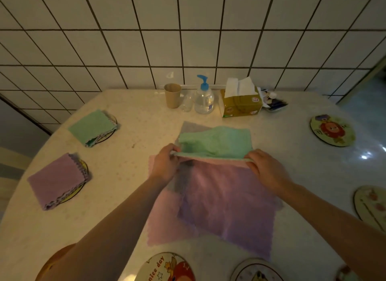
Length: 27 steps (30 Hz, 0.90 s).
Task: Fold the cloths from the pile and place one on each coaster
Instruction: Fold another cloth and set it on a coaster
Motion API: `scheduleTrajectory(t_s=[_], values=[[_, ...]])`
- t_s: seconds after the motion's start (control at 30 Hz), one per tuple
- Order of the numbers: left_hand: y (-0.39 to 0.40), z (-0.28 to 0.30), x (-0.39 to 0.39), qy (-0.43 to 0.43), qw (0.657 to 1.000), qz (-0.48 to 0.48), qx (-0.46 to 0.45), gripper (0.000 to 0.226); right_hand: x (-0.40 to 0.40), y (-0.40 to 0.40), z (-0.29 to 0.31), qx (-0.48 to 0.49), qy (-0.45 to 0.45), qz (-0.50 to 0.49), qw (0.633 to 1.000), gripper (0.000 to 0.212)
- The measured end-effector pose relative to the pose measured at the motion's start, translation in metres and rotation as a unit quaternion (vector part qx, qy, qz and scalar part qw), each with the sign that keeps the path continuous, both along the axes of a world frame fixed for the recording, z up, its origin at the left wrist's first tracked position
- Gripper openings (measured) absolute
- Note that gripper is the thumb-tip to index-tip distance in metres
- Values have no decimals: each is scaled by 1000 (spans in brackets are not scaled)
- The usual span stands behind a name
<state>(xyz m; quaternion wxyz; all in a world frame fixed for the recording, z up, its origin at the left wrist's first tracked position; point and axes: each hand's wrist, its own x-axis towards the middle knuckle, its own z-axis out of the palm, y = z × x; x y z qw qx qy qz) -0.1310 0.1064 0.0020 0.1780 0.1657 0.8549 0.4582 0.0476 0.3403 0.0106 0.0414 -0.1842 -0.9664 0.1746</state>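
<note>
A green cloth (pixel 217 141) is lifted off the pile in the middle of the table. My left hand (pixel 165 163) pinches its near left corner and my right hand (pixel 267 168) pinches its near right corner. Under it lie a purple cloth (pixel 227 201), a pink cloth (pixel 160 220) and a grey one (pixel 191 126) at the back. On the left, a folded green cloth (pixel 92 127) and a folded purple cloth (pixel 57 180) each lie on a coaster. Bare coasters sit at far right (pixel 332 130), right edge (pixel 370 205), and along the near edge (pixel 167 268) (pixel 255 270).
Against the tiled wall stand a paper cup (pixel 173 95), a clear pump bottle (pixel 204 96), a small clear bottle (pixel 187 102), a tissue box (pixel 240 101) and a small tray of odds (pixel 273 105). The round table (pixel 129 155) has its edge curving away on the left.
</note>
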Motion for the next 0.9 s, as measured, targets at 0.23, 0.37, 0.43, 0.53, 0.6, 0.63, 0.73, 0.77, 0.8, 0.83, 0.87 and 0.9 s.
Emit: scheduleTrajectory(t_s=[0.23,0.37,0.43,0.53,0.6,0.63,0.73,0.77,0.8,0.83,0.87,0.9], values=[[-37,73,-32,165,985,24,47,21,-31,-53,64,-96,173,-91,976,21],[-103,104,-32,252,966,5,48,18,-35,-107,83,-104,218,-40,970,20],[-147,107,-25,286,958,0,21,18,-32,-139,82,-112,220,-3,969,20],[-222,97,-5,315,948,-22,-35,21,-21,-195,69,-135,188,28,973,22],[-270,81,13,310,948,-37,-61,23,-7,-234,55,-143,159,32,976,22],[-296,71,26,294,953,-36,-69,25,2,-258,47,-147,149,42,977,23],[-357,36,65,223,970,-37,-87,30,35,-315,24,-155,109,65,980,25],[-375,23,78,198,975,-44,-90,32,48,-330,14,-151,87,65,983,25],[-394,11,91,174,978,-54,-96,34,62,-346,2,-147,62,63,985,26],[-409,0,100,157,980,-63,-106,36,74,-358,-9,-144,39,61,987,29],[-425,-11,111,144,980,-75,-116,37,87,-371,-19,-141,16,62,988,31],[-437,-20,119,137,979,-87,-125,37,99,-382,-28,-141,0,63,988,31]])
